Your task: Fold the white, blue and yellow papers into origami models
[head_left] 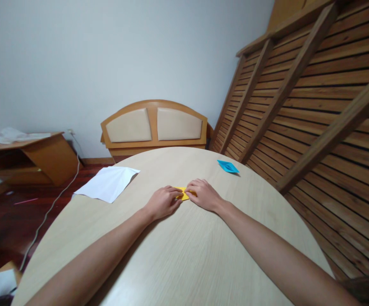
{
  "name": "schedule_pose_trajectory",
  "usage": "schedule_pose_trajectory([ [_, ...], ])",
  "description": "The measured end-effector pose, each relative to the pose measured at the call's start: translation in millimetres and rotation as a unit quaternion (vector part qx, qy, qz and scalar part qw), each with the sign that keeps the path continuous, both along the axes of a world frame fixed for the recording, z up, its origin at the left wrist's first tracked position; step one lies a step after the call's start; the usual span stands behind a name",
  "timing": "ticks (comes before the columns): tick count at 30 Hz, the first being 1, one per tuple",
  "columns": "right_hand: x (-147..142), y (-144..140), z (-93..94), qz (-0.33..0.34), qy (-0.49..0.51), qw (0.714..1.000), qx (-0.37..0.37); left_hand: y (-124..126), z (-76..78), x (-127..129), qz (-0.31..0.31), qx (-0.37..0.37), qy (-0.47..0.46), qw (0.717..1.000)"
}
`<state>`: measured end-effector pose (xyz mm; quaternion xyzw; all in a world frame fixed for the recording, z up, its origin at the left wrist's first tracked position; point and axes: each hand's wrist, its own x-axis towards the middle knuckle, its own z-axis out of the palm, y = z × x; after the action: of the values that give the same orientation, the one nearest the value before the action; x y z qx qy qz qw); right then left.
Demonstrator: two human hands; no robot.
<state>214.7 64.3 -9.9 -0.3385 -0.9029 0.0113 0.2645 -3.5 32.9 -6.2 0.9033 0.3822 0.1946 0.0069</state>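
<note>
A small folded piece of yellow paper (184, 195) lies on the round wooden table (178, 259), mostly covered by my fingers. My left hand (163, 202) grips its left side, fingers curled over it. On its right side my right hand (204, 194) holds the paper with thumb and bent fingers. Both hands rest low against the tabletop, close together. Beyond my right hand sits a folded blue paper piece (228, 166), apart from both hands. The yellow paper's exact folded shape is hidden.
White sheets of paper (106, 183) lie at the table's left edge. Past the far edge stands a headboard (154, 123) against the wall. A slatted wooden frame (299, 106) leans on the right. A desk (44, 157) and a cable (55, 202) are on the left.
</note>
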Motion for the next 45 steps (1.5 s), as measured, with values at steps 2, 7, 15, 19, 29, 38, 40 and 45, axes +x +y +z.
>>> schedule_pose_trajectory([
  [2, 0.9, 0.5, -0.8, 0.016, 0.003, 1.000, -0.014, 0.3, 0.5, -0.8, 0.005, 0.001, -0.002, 1.000],
  [7, 7.1, -0.5, 2.6, 0.059, 0.018, 0.997, -0.040, 1.0, 0.8, -2.2, 0.006, -0.005, -0.013, 1.000],
  [15, 5.6, -2.1, 4.6, 0.064, 0.042, 0.996, -0.051, 3.0, 1.0, -3.4, 0.038, -0.026, -0.027, 0.999],
  [19, 4.0, -0.8, 2.5, 0.062, 0.059, 0.995, -0.053, 4.9, -1.0, -4.9, 0.073, -0.028, -0.022, 0.997],
  [29, 4.3, -0.4, 2.3, 0.065, 0.044, 0.996, -0.047, 4.5, -0.6, -5.6, 0.007, 0.008, -0.001, 1.000],
  [38, 7.0, -0.4, 1.5, 0.074, -0.008, 0.997, -0.017, 2.9, 1.5, -6.7, -0.033, 0.004, 0.023, 0.999],
  [40, 7.8, -0.6, 2.3, 0.073, -0.020, 0.997, -0.013, 3.3, -1.4, -7.5, -0.027, -0.012, 0.028, 0.999],
  [45, 12.2, -0.4, 8.7, 0.073, -0.049, 0.996, 0.007, 3.0, -4.6, -8.3, -0.022, -0.031, 0.032, 0.999],
])
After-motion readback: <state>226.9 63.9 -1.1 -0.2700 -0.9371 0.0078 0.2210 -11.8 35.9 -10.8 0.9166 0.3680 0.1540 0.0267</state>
